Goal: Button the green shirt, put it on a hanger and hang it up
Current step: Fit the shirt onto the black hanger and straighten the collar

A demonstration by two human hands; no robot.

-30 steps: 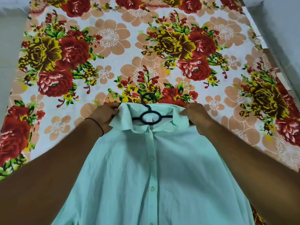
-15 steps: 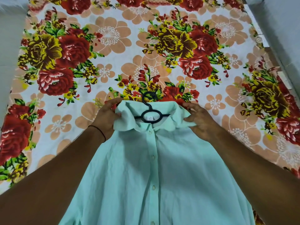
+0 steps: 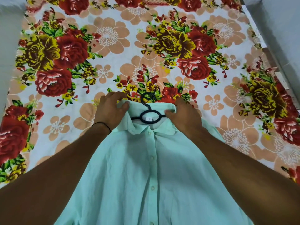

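The pale green shirt (image 3: 146, 176) lies front up on the bed, its button placket closed down the middle. A black hanger (image 3: 148, 117) sits inside the neck, with its hook and oval ring showing above the collar. My left hand (image 3: 110, 111) holds the left side of the collar, thumb on top of the fabric. My right hand (image 3: 183, 117) holds the right side of the collar next to the hanger bar. Both shoulders of the hanger are hidden under the shirt.
The bed is covered with a floral sheet (image 3: 113, 46) in red, yellow and peach. A grey wall and ledge (image 3: 276, 38) run along the right side. A pale floor (image 3: 9, 54) shows at the left edge.
Both hands have shifted inward and onto the collar; the left hand now lies over its left fold and the right hand grips nearer the hanger bar. The shirt has barely moved.
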